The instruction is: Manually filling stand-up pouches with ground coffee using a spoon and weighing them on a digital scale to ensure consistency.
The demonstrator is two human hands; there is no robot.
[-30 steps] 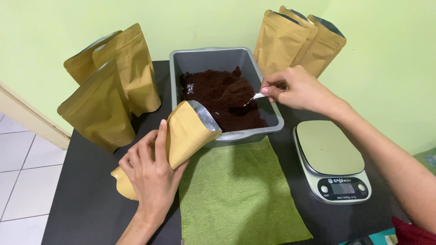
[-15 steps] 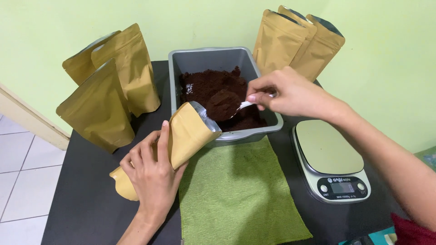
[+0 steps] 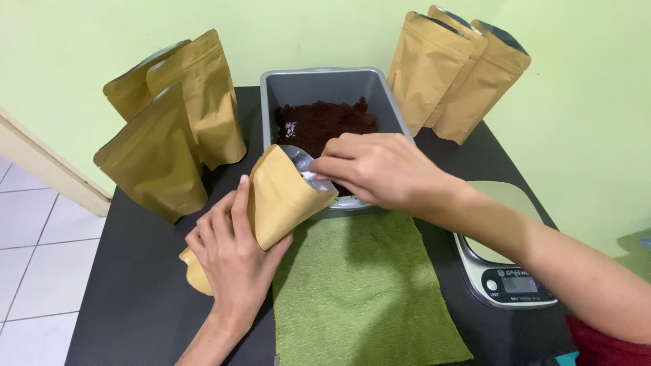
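My left hand (image 3: 234, 254) grips a tan stand-up pouch (image 3: 278, 200), tilted with its open silver-lined mouth toward a grey bin (image 3: 325, 85). The bin holds dark brown grounds (image 3: 322, 122). My right hand (image 3: 380, 169) is closed on a small white spoon (image 3: 313, 177), whose tip sits right at the pouch's mouth, over the bin's near rim. Most of the spoon is hidden by my fingers.
Three tan pouches (image 3: 169, 129) stand at the left of the black table (image 3: 135, 298), three more pouches (image 3: 454, 71) at the back right. A green cloth (image 3: 359, 291) lies in front of the bin. A digital kitchen scale (image 3: 505, 268) sits at the right, partly under my forearm.
My right hand has moved from inside the bin, left and toward me, bringing the spoon to the pouch's mouth. The pouch and left hand have stayed nearly still.
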